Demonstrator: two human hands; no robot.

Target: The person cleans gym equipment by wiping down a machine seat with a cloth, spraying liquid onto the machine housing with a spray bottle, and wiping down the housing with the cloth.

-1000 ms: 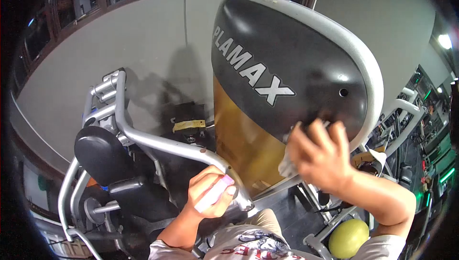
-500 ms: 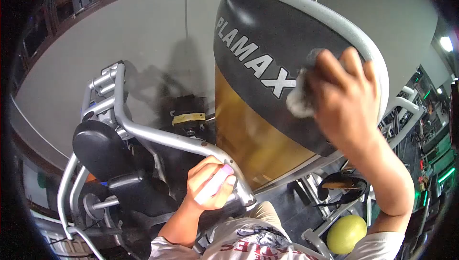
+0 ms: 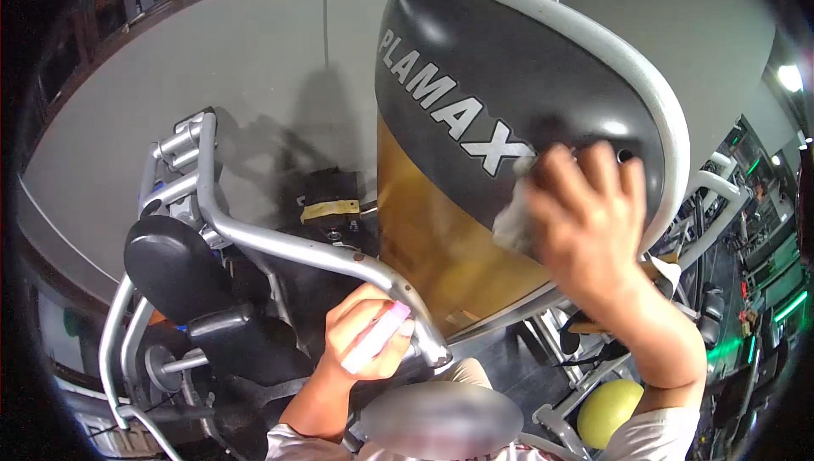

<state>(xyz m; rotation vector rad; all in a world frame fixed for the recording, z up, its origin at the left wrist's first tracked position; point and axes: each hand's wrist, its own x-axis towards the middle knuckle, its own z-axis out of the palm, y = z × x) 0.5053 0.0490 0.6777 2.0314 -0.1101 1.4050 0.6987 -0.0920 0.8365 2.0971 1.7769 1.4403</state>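
My right hand (image 3: 585, 219), smeared a little by motion, presses a white cloth (image 3: 513, 223) to the dark upper panel (image 3: 543, 79) of a gym machine, just below the X of its PLAMAX lettering. Part of the cloth is hidden under my fingers. Lower down, my left hand (image 3: 360, 334) is wrapped around a slim white tube-like item with a purple end (image 3: 378, 338). That hand is right by the end of a silver bar (image 3: 297, 245). Beneath the dark panel the machine's cover is gold (image 3: 424, 232).
A black padded seat and backrest (image 3: 174, 262) on a silver frame stand at the left. A yellow-green ball (image 3: 609, 413) lies at the lower right, near more frame tubes. Behind the machine rises a grey wall (image 3: 254, 54).
My right hand and the cloth have moved down and slightly left over the panel, uncovering a small dark hole near its right side. My left hand stays about where it was.
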